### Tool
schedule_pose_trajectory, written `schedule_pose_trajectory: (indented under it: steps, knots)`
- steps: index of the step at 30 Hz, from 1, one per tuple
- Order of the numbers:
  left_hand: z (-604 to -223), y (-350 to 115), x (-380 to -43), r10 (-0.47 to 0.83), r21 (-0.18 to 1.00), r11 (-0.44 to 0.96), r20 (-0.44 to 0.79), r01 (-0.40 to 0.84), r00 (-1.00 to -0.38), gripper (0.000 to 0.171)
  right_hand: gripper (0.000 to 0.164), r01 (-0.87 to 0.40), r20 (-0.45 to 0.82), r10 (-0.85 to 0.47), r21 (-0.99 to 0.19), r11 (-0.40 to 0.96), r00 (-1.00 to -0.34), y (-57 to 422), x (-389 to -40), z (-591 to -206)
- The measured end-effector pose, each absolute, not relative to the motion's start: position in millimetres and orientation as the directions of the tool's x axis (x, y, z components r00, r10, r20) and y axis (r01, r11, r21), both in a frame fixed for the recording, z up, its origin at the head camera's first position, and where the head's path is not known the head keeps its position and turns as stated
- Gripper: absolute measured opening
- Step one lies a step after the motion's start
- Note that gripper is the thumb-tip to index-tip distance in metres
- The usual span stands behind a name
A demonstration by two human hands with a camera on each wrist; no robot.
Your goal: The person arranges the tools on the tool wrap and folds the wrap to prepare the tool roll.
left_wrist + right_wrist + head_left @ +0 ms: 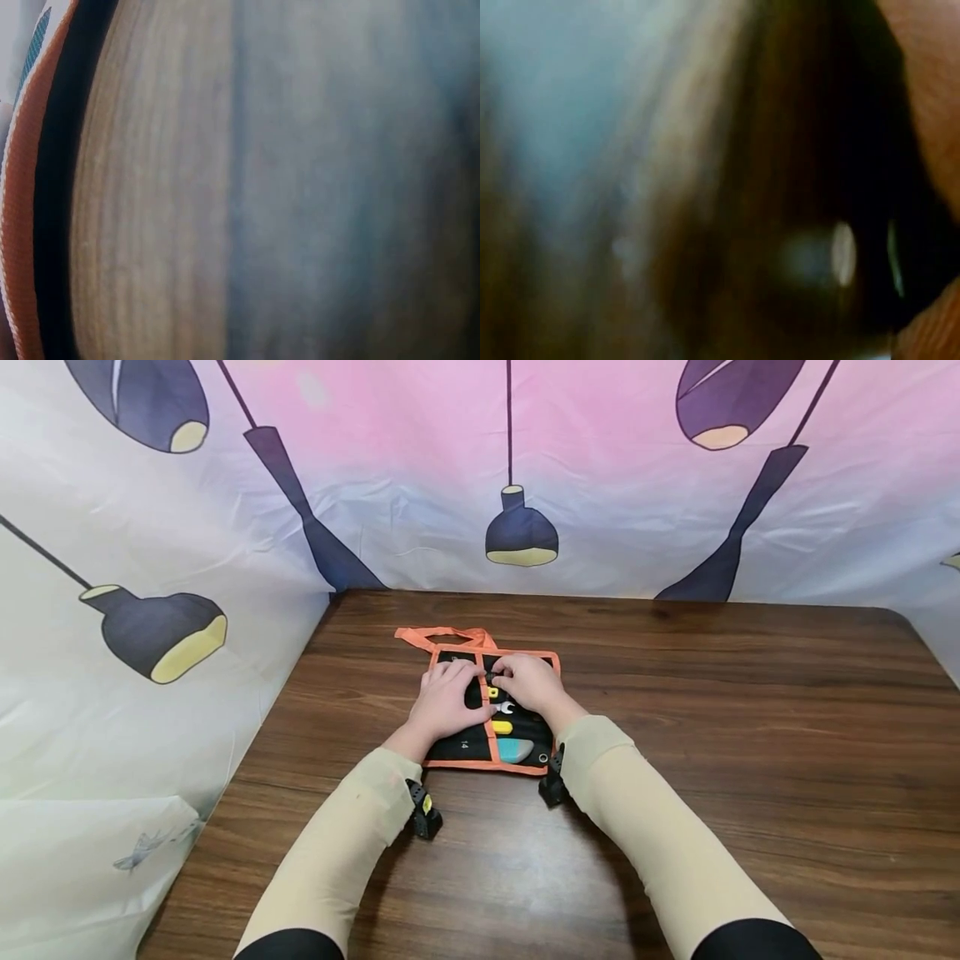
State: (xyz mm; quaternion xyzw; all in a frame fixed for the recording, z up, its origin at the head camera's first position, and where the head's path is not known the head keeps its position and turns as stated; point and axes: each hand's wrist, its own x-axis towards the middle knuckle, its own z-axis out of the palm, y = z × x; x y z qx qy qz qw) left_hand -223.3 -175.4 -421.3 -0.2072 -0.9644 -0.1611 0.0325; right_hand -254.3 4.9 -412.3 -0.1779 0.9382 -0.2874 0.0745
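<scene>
A black tool pouch (459, 748) with orange edging lies flat on the table. My left hand (448, 702) rests on its left half, fingers spread and the thumb reaching toward the orange middle strip. Over the upper right part, my right hand (531, 683) has curled fingers, with thumb and forefinger at a small dark tool, mostly hidden by them. Below those fingertips, a yellow tool end (492, 692), a silver wrench head (507, 707), a yellow handle (502, 727) and a teal and grey tool (514, 750) stick out from the strip. Both wrist views are blurred; orange trim (24, 195) shows in the left.
An orange strap (442, 633) trails from the pouch's far edge over the brown wooden table (720, 727). Behind the table hangs a cloth (420, 460) printed with lamps. A small black camera sits at each wrist, close to the pouch's near edge.
</scene>
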Motion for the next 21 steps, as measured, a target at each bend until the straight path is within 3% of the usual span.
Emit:
schedule_pose_trajectory:
  steps: [14, 21]
  knots:
    - [-419, -161, -217, 0.398, 0.283, 0.867, 0.104, 0.411, -0.911, 0.063, 0.032, -0.31, -0.026, -0.418, -0.629, 0.713, -0.908, 45, -243, -413]
    - [-416, -162, -215, 0.392, 0.28, 0.871, 0.1, 0.404, -0.914, 0.065, 0.032, -0.405, -0.021, -0.508, -0.574, 0.712, -0.861, 70, -224, -407]
